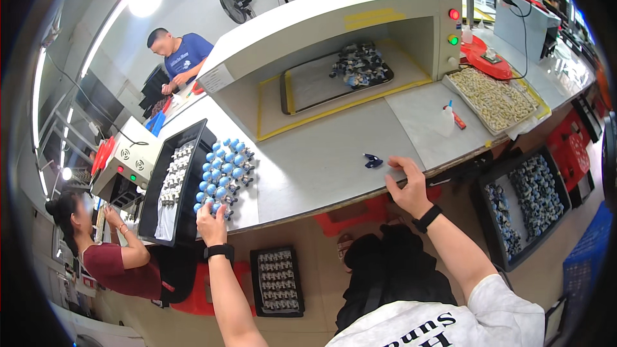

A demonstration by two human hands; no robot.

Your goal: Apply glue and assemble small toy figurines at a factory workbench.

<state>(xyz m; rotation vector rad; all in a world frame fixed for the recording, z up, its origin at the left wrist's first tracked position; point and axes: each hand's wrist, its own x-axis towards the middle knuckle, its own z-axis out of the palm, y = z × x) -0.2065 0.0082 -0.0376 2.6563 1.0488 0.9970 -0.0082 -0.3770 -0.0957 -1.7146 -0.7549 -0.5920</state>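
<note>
At eight o'clock, the half-curled left hand (212, 226), its hold unclear, seemed to be picking among blue-balled pieces (227, 168) while the open, empty right hand (410, 189) hung near a dark-blue piece (372, 161) at its ten o'clock, the next move likely calling for a pinch.

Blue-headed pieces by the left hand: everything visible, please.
The blue-headed pieces form a close group on the pale worktop, right of the black tray. Visible heads are round, light blue and glossy, perhaps plastic; smaller dark and pale parts show at right. The left hand is at the near end; whether it grips one is unclear.
</note>
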